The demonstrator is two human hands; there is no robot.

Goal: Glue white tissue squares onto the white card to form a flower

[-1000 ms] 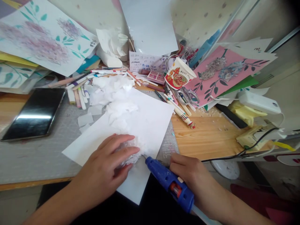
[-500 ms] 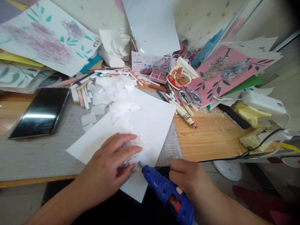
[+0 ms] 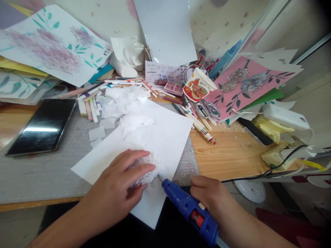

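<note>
A blue hot glue gun (image 3: 190, 210) is gripped in my right hand (image 3: 209, 194), its fingers curled round the handle. Its metal tip points left and up, close to the right side of a clump of white paper pieces (image 3: 148, 172). My left hand (image 3: 126, 182) curves over that clump, thumb on the near side and fingers on the far side, hiding part of it. Beneath lies a white sheet of paper (image 3: 170, 129), its near corner jutting past the table edge. Whether the tip touches the clump, I cannot tell.
Loose white paper pieces (image 3: 126, 100) are heaped beyond the sheet. A dark phone (image 3: 42, 125) lies left on the grey cutting mat (image 3: 51, 175). Behind are a paper noodle cup (image 3: 198, 84), scissors (image 3: 207, 109) and several pens. A black cable (image 3: 279, 165) runs along the right edge.
The glue gun and my right hand have shifted slightly right, and the tip sits a little farther from my left thumb. My left hand stays over the clump.
</note>
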